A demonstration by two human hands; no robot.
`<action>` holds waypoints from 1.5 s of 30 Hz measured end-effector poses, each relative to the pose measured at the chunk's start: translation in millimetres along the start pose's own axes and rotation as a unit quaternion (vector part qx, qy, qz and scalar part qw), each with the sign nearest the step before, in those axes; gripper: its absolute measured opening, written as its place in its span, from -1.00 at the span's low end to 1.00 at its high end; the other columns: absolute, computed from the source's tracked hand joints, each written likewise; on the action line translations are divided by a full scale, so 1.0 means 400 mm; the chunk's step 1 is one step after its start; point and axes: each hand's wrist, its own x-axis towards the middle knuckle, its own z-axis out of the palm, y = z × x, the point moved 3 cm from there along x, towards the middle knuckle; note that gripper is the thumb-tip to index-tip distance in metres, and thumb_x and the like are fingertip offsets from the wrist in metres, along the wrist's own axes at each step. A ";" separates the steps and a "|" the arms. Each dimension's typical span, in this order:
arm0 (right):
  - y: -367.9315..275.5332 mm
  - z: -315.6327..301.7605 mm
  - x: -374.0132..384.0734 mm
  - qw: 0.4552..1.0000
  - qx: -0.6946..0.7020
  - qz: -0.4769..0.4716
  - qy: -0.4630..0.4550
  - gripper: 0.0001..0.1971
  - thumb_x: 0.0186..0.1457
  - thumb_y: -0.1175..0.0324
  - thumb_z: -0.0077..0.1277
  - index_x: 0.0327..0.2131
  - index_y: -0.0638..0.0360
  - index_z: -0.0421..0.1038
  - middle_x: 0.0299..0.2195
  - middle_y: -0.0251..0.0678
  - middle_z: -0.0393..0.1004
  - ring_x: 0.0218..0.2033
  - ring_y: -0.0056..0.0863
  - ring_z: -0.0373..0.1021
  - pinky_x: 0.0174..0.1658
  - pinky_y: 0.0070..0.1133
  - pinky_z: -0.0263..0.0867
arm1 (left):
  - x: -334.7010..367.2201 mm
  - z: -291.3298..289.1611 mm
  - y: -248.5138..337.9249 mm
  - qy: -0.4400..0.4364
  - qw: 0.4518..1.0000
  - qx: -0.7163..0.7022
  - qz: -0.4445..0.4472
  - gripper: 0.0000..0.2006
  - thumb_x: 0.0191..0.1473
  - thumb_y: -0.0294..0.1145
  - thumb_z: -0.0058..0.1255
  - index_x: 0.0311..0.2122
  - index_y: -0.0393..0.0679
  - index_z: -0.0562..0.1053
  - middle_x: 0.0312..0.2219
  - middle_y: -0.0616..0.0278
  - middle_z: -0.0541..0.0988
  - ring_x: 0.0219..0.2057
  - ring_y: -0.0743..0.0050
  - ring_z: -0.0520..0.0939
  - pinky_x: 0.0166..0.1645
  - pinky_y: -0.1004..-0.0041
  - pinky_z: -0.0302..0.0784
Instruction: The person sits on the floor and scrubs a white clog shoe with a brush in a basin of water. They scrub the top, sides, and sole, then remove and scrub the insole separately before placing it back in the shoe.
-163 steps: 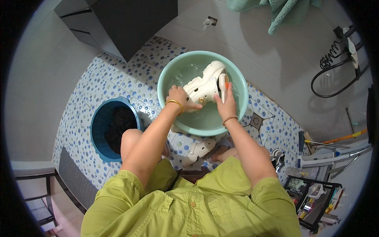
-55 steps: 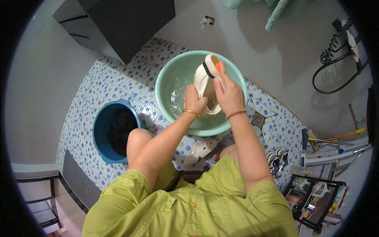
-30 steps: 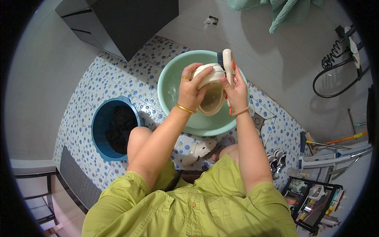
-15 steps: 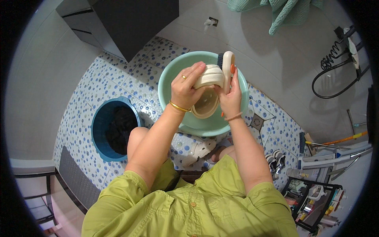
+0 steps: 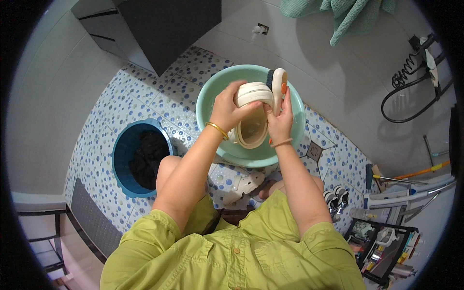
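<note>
Over the mint-green basin (image 5: 209,104) I hold a cream-white shoe (image 5: 253,92), which looks like a clog with a thick rounded upper and a beige inside. My left hand (image 5: 227,104) grips its left side, with the thumb across the upper and the fingertips slightly blurred. In my right hand (image 5: 280,121) is a scrub brush (image 5: 279,84) with a cream handle, an orange spot and dark bristles facing the shoe. The right fingers run up along the handle, while that hand's thumb rests by the shoe's right side.
A blue bucket (image 5: 117,157) holding dark cloth stands left on the dotted tile floor. Another white shoe (image 5: 241,187) lies below the basin. At right are a floor drain (image 5: 314,150), black-and-white shoes (image 5: 337,199), a mop-like tool (image 5: 411,176) and a black rack (image 5: 382,249). A dark cabinet (image 5: 169,29) juts in above.
My left hand has shifted its hold, the fingers drawing back to the left and the thumb now lying over the upper. Shoe and brush sit slightly lower in the picture.
</note>
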 end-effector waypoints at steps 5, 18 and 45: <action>-0.005 -0.021 0.025 0.985 0.137 0.058 -0.084 -0.25 -0.03 0.11 0.05 0.17 0.13 -0.08 -0.25 -0.27 0.42 -0.46 -0.70 0.35 -0.54 -0.78 0.25 | -0.010 -0.030 0.035 -0.004 0.998 -0.066 -0.012 -0.49 -0.31 -0.31 0.26 -0.19 -0.24 0.36 -0.31 0.18 0.49 -0.26 0.50 0.51 -0.16 0.52 0.41; 0.224 -0.045 -0.005 0.762 -0.526 0.189 -0.327 -0.56 0.14 0.23 -0.32 0.09 0.11 0.07 -0.16 -0.04 0.38 -0.16 -0.14 0.35 -0.10 -0.40 0.26 | -0.029 0.003 0.009 0.004 0.996 -0.017 0.091 -0.48 -0.42 -0.45 0.27 -0.25 -0.17 0.29 -0.19 0.14 0.44 -0.22 0.34 0.50 -0.09 0.43 0.41; -0.137 -0.063 0.009 0.927 -0.353 0.000 -0.125 -0.51 0.05 0.20 -0.17 0.09 0.01 0.11 -0.56 0.03 0.42 -0.50 -0.06 0.39 -0.42 -0.27 0.30 | -0.034 0.082 -0.035 0.052 0.997 0.002 0.054 -0.53 -0.47 -0.45 0.27 -0.37 -0.17 0.28 -0.38 0.13 0.51 -0.32 0.17 0.54 -0.25 0.38 0.45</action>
